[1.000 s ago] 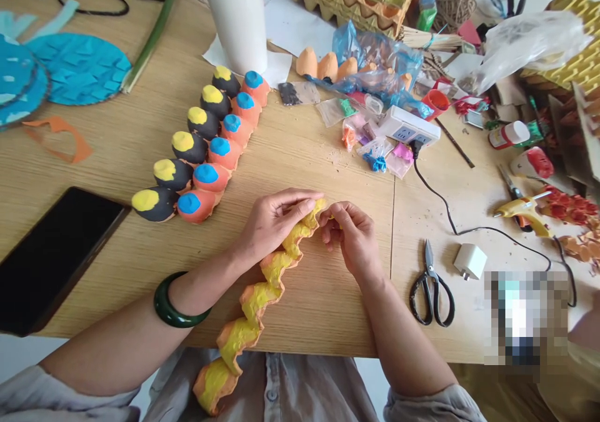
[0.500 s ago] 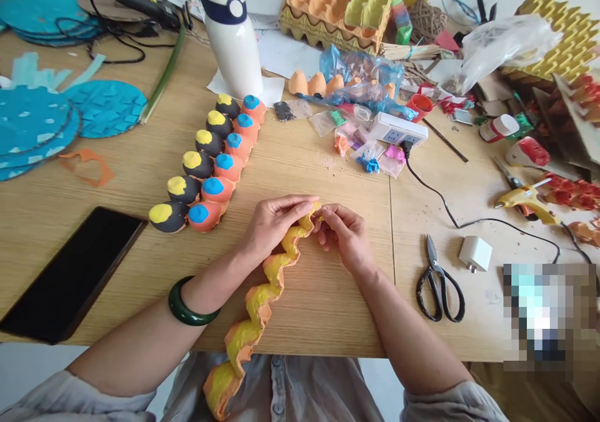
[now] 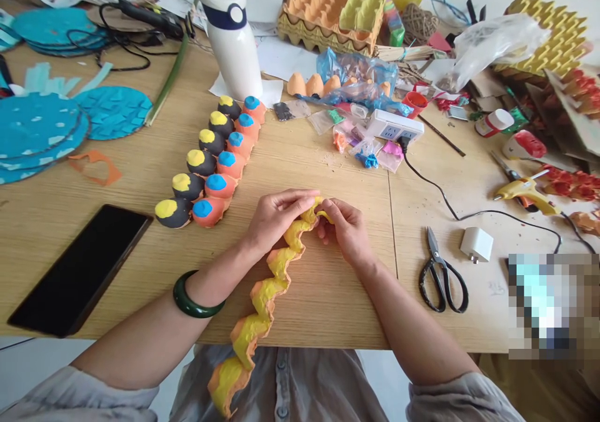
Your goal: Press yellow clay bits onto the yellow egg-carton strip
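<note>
A wavy strip of egg carton (image 3: 262, 300), orange with yellow clay spread along it, runs from my hands down over the table's front edge. My left hand (image 3: 280, 219) is closed on its far end, with the thumb on top and the fingers behind. Between the thumb and fingers of my right hand (image 3: 344, 225) is a thin bit of yellow clay (image 3: 324, 214), against that same end of the strip. Left of my hands lie two joined rows of egg-carton cups: black cups (image 3: 201, 161) topped with yellow, and orange cups (image 3: 229, 162) topped with blue.
Black-handled scissors (image 3: 443, 278) and a white charger (image 3: 477, 244) lie to the right. A dark tablet (image 3: 82, 269) is at the left. Further back are a white bottle (image 3: 232, 47), a power strip (image 3: 397, 125), clay packets (image 3: 368, 159), a yellow glue gun (image 3: 527, 192) and egg trays (image 3: 323, 15).
The yellow clay between my right fingers now shows as a longer strip at the carton's end. My hands stay almost in place, while the whole view has shifted slightly.
</note>
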Demonstrator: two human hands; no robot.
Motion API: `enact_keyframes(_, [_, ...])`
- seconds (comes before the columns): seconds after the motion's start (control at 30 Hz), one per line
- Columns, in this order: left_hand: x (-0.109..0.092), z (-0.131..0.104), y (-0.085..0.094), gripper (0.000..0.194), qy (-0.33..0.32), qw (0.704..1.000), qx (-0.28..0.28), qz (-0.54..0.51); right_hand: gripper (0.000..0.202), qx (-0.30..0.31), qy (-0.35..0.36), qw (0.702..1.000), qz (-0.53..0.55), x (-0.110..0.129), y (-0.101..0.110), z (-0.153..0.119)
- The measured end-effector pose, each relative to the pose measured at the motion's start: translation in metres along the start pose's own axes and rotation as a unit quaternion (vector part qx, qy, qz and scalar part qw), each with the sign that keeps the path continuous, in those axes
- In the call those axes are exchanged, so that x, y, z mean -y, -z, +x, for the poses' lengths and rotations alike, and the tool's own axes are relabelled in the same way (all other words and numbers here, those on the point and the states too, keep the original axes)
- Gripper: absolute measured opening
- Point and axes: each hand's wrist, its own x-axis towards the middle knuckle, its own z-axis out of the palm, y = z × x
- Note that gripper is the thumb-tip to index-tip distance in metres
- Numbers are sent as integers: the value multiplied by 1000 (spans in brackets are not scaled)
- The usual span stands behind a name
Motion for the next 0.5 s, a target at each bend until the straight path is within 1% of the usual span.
enact_keyframes(0.1, [3, 0, 1, 44, -1, 1000, 23, -20, 46, -1, 6, 1000, -8, -1, 0, 0])
enact_keyframes(0.17, [3, 0, 2, 45, -11, 999, 31, -13, 47, -1, 10, 1000, -9, 0, 0, 0])
enact_keyframes(0.37, [-3, -1, 4, 32, -12, 999, 29, 20, 45, 3, 10, 1000, -6, 0, 1, 0])
enact_keyframes(0.5, [-4, -1, 4, 31, -26, 999, 34, 29, 45, 7, 7, 1000, -16, 0, 1, -1])
